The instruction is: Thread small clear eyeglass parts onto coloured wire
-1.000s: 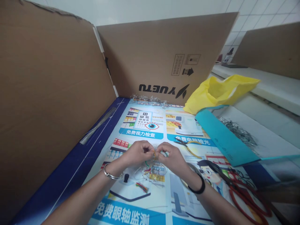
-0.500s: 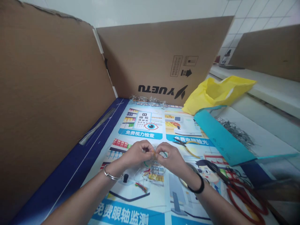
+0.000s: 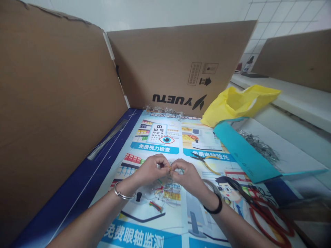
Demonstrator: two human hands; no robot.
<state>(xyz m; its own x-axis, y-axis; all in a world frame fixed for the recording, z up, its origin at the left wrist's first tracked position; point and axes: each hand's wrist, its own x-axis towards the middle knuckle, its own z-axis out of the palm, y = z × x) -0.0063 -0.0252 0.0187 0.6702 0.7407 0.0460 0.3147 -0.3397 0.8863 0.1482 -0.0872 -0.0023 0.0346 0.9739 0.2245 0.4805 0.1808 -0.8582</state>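
My left hand point(image 3: 154, 167) and my right hand point(image 3: 185, 173) meet above the printed sheet, thumbs and forefingers pinched close together. Between the fingertips is a tangle of thin wire point(image 3: 168, 191), which hangs down towards the sheet with coloured strands in it. Its exact shape is too fine to make out. A short bundle of coloured wires point(image 3: 156, 206) lies just below it. Behind my right wrist, partly hidden, sits a roll of tape or wire point(image 3: 213, 187). Yellow-handled pliers point(image 3: 207, 162) rest beyond my right hand.
Red-handled scissors point(image 3: 266, 210) lie at the right. A turquoise box point(image 3: 240, 151) holds many wire pieces point(image 3: 258, 144), with a yellow bag point(image 3: 238, 105) behind it. Cardboard panels point(image 3: 165, 62) wall off the back and left. Wire pieces point(image 3: 164, 111) line the back; straight strips point(image 3: 107, 139) lie left.
My right hand has shifted slightly and turned, its wrist a little to the left. The fingertips of both hands stay pinched together at the wire.
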